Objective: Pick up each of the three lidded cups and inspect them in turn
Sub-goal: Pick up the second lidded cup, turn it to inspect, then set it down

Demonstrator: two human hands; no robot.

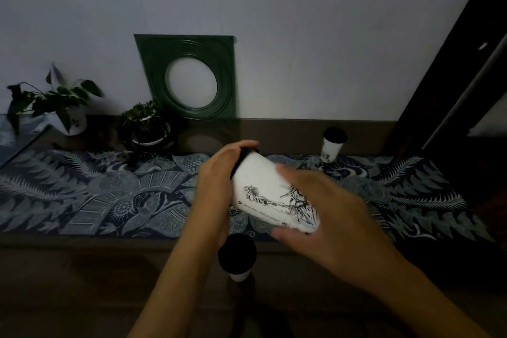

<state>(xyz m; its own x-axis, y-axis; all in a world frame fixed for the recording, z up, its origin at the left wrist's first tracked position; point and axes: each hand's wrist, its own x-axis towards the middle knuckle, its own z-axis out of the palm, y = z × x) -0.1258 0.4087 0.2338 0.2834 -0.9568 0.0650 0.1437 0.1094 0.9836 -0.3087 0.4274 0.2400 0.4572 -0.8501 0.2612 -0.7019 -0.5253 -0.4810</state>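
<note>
Centre frame: tilted cup (270, 195) held aloft, left hand (216, 186) wrapped around its lid end, right hand (326, 208) cupping its base. Inspection under way. Near cup (237, 256) at lower centre and far cup (332, 145) at upper right stand untouched; whether either is already checked, cannot tell.

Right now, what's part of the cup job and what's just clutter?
Job: tilted cup held in left hand and right hand; near cup; far cup.
Clutter: two potted plants, green frame, patterned cloth.

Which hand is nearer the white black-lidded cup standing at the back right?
Right. The right hand is below-left of that white black-lidded cup; the left hand is farther left, at the held cup's lid.
</note>
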